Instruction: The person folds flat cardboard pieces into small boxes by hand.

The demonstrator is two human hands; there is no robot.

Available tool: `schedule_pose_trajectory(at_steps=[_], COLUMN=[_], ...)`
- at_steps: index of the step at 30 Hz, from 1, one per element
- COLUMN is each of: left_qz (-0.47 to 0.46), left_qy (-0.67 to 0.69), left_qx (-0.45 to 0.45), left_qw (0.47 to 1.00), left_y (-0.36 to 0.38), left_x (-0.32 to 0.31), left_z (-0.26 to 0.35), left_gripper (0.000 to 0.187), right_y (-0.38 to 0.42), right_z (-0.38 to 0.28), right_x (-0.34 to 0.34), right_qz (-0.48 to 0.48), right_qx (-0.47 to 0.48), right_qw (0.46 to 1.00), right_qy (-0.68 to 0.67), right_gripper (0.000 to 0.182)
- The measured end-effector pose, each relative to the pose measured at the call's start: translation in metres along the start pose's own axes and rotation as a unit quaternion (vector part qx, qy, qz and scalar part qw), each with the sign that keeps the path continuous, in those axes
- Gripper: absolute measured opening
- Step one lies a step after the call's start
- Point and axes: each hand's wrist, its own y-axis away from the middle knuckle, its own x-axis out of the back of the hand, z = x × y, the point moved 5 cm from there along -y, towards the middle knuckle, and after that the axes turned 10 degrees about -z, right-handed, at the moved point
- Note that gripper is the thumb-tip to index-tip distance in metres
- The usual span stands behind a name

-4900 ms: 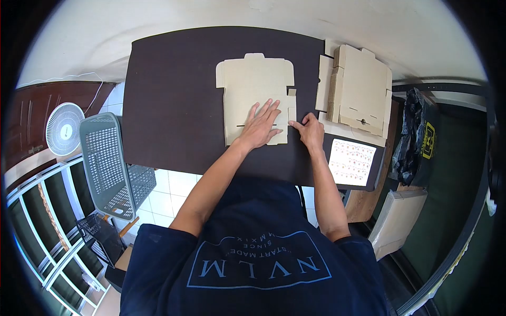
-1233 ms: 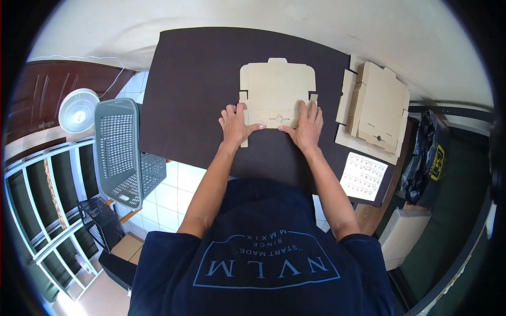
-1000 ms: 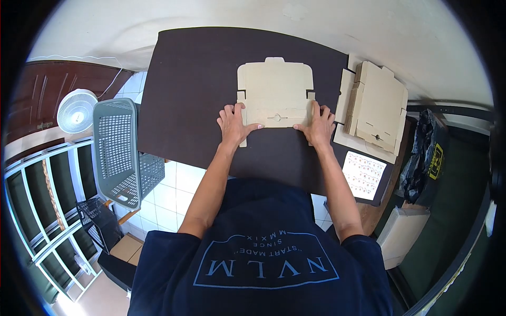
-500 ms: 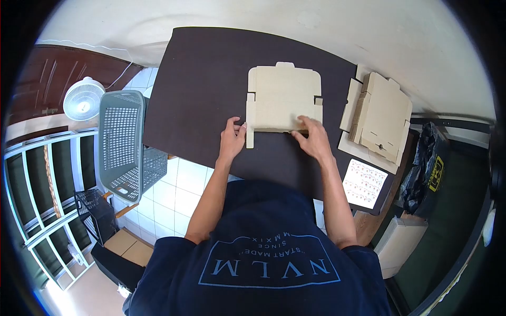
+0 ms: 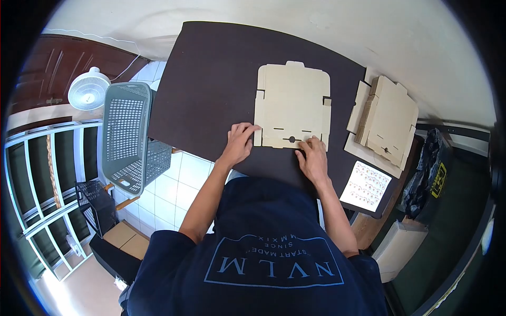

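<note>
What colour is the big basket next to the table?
The basket is grey, with lots of little holes in its sides. It shows best in the head view.

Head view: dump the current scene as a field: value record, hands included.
surface: dark table
workpiece: cardboard blank, laid out flat; tab on far edge, slits and small dark cutout near the near edge
left_hand: left hand, fingers at the blank's left edge
right_hand: right hand, fingers on the blank's near edge, right of the cutout; pinch or rest unclear
right_side: cardboard stack; white printed sheet nearer the person
left_of_table: grey basket, white fan
</note>
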Motion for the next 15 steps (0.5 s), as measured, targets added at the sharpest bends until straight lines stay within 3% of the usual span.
schedule_pose_trajectory(at_steps=[4, 8, 11, 15], left_qz=[-0.007, 0.053, 0.067, 0.097], left_qy=[0.01, 0.025, 0.007, -0.029], left_qx=[-0.013, -0.014, 0.017, 0.114], left_qw=[1.0, 0.998, 0.998, 0.988], left_y=[-0.005, -0.016, -0.022, -0.039], left_x=[0.001, 0.001, -0.002, 0.005], left_z=[-0.007, -0.016, -0.015, -0.021], left_gripper=[0.036, 0.024, 0.027, 0.049], right_y=[-0.002, -0.002, -0.003, -0.006], right_z=[0.001, 0.002, 0.001, -0.001], right_x=[-0.002, -0.001, -0.001, 0.002], right_qz=[0.01, 0.023, 0.021, 0.004], right_qx=[0.009, 0.013, 0.008, -0.004], right_qw=[1.0, 1.0, 1.0, 1.0], right_qy=[0.0, -0.009, -0.014, -0.025], right_gripper=[0.026, 0.026, 0.026, 0.026])
